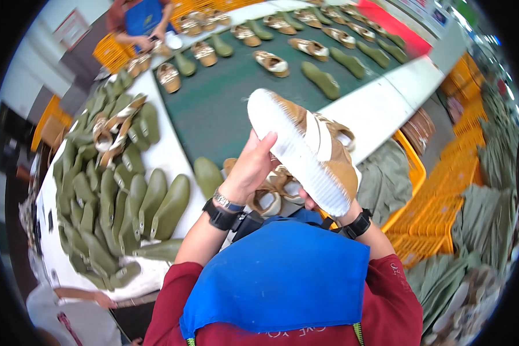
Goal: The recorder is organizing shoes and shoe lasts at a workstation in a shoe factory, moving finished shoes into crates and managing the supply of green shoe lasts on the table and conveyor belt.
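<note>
A tan-and-white sneaker (pixel 328 135) is held up in front of me, tilted, its ribbed white sole (pixel 297 147) turned largely toward me. My left hand (pixel 251 164) grips it along the left side, with the thumb pressed on the sole. At its lower end my right hand (pixel 343 214) is closed around it, and most of those fingers are hidden behind the sneaker. Just under it lie tan-and-white shoe uppers (pixel 266 200), partly covered by my hands. A green shoe last (pixel 207 177) rests beside my left wrist.
Green shoe lasts (pixel 101 199) are heaped on the white table (pixel 147 277) at left. Across the green belt (pixel 213 112), sneakers and lasts stand in rows. Orange crates (pixel 438 202) with grey-green cloth (pixel 386 179) line the right. A co-worker (pixel 144 23) stands far left; another person's sleeve (pixel 46 308) shows near left.
</note>
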Demonstrator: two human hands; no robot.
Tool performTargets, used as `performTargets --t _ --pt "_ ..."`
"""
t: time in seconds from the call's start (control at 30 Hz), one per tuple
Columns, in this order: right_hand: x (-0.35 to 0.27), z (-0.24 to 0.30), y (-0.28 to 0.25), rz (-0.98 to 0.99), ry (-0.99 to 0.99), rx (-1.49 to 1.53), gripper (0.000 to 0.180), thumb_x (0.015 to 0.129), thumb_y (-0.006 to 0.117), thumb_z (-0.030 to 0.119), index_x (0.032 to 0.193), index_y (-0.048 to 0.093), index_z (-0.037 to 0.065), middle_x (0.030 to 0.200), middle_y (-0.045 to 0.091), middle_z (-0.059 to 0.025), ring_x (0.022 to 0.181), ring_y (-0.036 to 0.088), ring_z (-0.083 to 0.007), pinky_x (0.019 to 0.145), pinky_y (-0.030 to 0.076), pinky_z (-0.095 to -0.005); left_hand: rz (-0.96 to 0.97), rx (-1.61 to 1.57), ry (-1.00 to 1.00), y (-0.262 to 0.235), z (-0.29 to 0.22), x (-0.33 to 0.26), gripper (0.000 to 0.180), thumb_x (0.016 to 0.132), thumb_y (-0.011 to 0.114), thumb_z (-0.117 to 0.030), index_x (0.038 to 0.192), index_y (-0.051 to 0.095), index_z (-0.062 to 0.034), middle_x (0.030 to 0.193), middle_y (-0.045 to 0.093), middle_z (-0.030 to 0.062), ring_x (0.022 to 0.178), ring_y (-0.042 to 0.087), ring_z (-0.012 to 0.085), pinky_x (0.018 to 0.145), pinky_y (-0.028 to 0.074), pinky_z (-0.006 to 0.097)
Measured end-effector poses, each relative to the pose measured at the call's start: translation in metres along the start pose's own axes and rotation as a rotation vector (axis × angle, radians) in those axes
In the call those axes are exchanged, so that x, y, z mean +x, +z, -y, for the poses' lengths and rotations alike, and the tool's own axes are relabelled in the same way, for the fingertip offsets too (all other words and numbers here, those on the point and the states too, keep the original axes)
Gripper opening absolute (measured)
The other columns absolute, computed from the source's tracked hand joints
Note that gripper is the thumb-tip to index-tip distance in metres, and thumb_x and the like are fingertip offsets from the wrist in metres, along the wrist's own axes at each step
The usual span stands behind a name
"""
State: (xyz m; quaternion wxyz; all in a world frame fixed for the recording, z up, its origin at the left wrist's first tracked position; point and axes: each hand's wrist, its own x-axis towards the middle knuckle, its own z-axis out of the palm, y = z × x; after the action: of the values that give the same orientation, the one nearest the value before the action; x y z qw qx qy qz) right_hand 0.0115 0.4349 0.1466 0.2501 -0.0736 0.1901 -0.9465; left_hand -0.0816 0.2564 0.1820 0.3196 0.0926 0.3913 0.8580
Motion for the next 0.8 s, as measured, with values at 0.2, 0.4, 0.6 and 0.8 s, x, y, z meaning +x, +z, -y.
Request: performTargets --t 0.2,0.4,0.6,0.8 --pt "0.035 -0.011 -0.024 -0.379 0.059 -0.245 0.044 0.089 0.052 0.029 0.124 0.044 0.004 0.105 0.059 -0.016 0.08 0.062 -0.0217 0.068 0.052 -0.0324 -0.312 0.265 0.251 -0.029 -0.023 -0.019 0.046 0.081 0.066 -0.017 0.117 0.044 0.0007 0.107 0.056 0.0084 0.097 0.056 0.016 0.084 0.047 0.031" --pt "0.072 -0.002 0.002 -0.281 -0.287 -0.896 0.044 0.086 0.054 0.011 0.127 0.043 0.002 0.114 0.054 -0.0038 0.097 0.054 -0.0127 0.082 0.046 -0.0248 -0.402 0.453 0.432 -0.042 -0.031 -0.024 0.056 0.08 0.066 -0.02 0.125 0.04 -0.0001 0.118 0.047 0.0128 0.108 0.048 0.0188 0.091 0.041 0.033" --pt "0.092 -0.001 0.047 -0.429 -0.726 -1.95 0.031 0.075 0.063 0.006 0.104 0.059 -0.002 0.081 0.052 -0.0108 0.063 0.054 -0.021 0.055 0.044 -0.0292 -0.351 1.489 0.688 -0.011 -0.035 -0.047 0.061 0.069 0.071 -0.015 0.122 0.045 -0.003 0.119 0.041 0.0161 0.109 0.045 0.0289 0.088 0.042 0.033" --pt "0.092 -0.011 0.056 -0.396 -0.77 -1.789 0.036 0.076 0.061 0.002 0.111 0.055 0.001 0.078 0.054 -0.0098 0.06 0.055 -0.0182 0.053 0.044 -0.0283 -0.448 1.582 0.848 -0.022 -0.028 -0.049 0.041 0.073 0.066 -0.007 0.111 0.054 0.0012 0.108 0.055 0.0174 0.094 0.056 0.0313 0.079 0.047 0.035"
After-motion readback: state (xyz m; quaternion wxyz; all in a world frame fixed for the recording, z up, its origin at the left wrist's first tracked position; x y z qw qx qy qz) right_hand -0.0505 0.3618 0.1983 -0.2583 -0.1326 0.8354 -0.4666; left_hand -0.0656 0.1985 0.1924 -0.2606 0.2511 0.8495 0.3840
